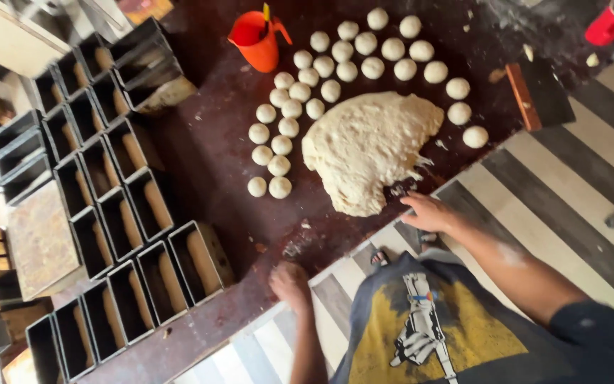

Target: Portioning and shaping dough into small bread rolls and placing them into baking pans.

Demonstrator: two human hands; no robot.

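Observation:
A large lump of pale dough (367, 149) lies on the dark red table (214, 149). My right hand (428, 211) rests at the table's near edge just below the lump, fingers spread flat and holding nothing. My left hand (290, 284) sits further left on the same edge, curled into a loose fist and blurred, with nothing seen in it. Several small round dough balls (307, 78) lie in rows to the left of and beyond the lump. My patterned shirt fills the bottom of the view.
Rows of black loaf tins (122, 213) holding dough logs cover the table's left part. An orange jug (254, 39) stands at the far side, a red cup (609, 25) at the far right, and a wood-edged dark tool (538, 92) beside the balls. Striped flooring (570, 192) is on the right.

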